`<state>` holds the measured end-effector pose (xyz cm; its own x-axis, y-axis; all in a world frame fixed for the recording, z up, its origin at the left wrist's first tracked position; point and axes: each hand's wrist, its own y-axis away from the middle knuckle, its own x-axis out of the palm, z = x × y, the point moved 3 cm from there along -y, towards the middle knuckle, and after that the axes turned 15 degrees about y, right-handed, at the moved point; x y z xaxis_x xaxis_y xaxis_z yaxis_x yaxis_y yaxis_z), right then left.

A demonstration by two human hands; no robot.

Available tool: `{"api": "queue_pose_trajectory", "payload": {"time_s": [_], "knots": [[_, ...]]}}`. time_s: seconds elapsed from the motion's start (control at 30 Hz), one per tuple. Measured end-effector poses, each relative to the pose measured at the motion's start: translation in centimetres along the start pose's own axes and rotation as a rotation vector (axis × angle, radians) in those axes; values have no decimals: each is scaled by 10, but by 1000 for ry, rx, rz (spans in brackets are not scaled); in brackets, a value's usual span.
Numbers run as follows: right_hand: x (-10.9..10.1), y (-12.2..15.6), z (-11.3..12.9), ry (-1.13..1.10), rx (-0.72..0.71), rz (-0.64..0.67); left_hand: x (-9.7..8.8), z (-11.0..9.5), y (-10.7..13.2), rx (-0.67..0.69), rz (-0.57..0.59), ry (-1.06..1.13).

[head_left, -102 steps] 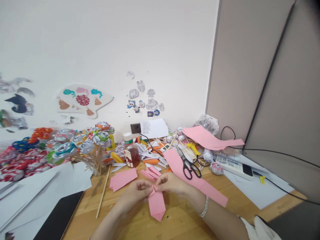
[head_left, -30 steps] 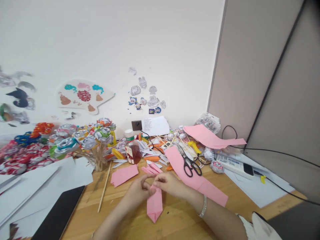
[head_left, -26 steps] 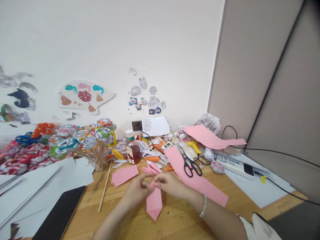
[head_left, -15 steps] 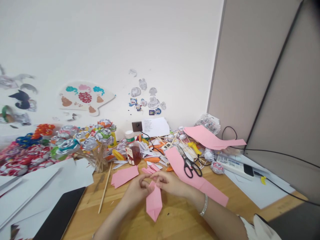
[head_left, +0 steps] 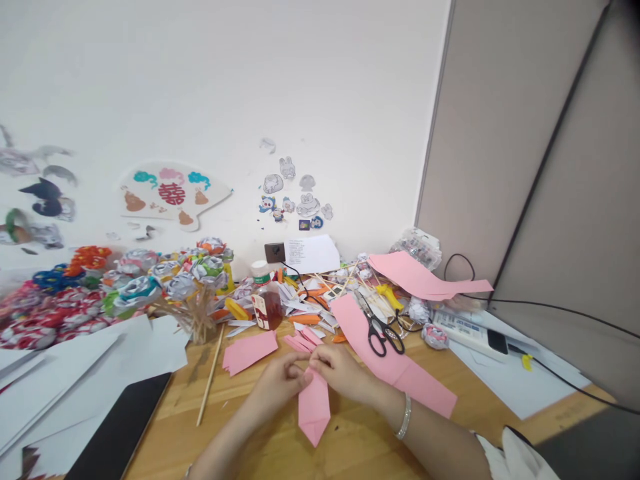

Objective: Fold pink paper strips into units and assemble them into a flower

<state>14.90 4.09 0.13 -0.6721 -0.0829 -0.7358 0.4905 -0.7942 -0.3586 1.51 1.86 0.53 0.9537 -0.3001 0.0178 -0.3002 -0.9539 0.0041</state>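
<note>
A folded pink paper piece point(head_left: 314, 410) lies on the wooden table point(head_left: 350, 447) with its pointed end toward me. My left hand point(head_left: 279, 383) pinches its far end from the left, fingers closed. My right hand point(head_left: 339, 373), with a silver bracelet at the wrist, pinches the same end from the right. The fingertips of both hands meet over the paper's top edge. Just beyond my hands lie several small folded pink pieces point(head_left: 303, 340) and a flat stack of pink sheets point(head_left: 249, 351).
Black scissors point(head_left: 379, 331) rest on a long pink strip point(head_left: 395, 367) to the right. A brown glue bottle point(head_left: 266, 305), wooden skewers point(head_left: 210, 377), paper flowers point(head_left: 135, 287) and white sheets point(head_left: 75, 373) crowd the left and back. A black tablet point(head_left: 120, 433) lies front left. Cables and a remote point(head_left: 470, 333) lie right.
My hands have stayed pinched on the pink piece's far end, shifting slightly over it. The piece has turned a little, its point now slightly further right.
</note>
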Motion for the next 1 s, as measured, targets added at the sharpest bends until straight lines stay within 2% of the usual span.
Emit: {"api": "queue_pose_trajectory", "payload": {"time_s": [0.07,0.37,0.6,0.77,0.87,1.0], "knots": [[1,0,-1,5,-2,-11,1,-2,0,-6,26,22],[5,-2,-3,-34,-16,-24,-1,-1,0,-16,12,-44],[4,-4,-10,-245,69,26,-1,-6,1,4,-132,38],[4,-2,-6,-294,58,106,-1,0,-1,32,-43,52],[1,-2,-6,-337,56,85,-9,4,-4,58,-155,71],[2,-6,-16,-382,80,77,-21,0,-6,61,-335,161]]}}
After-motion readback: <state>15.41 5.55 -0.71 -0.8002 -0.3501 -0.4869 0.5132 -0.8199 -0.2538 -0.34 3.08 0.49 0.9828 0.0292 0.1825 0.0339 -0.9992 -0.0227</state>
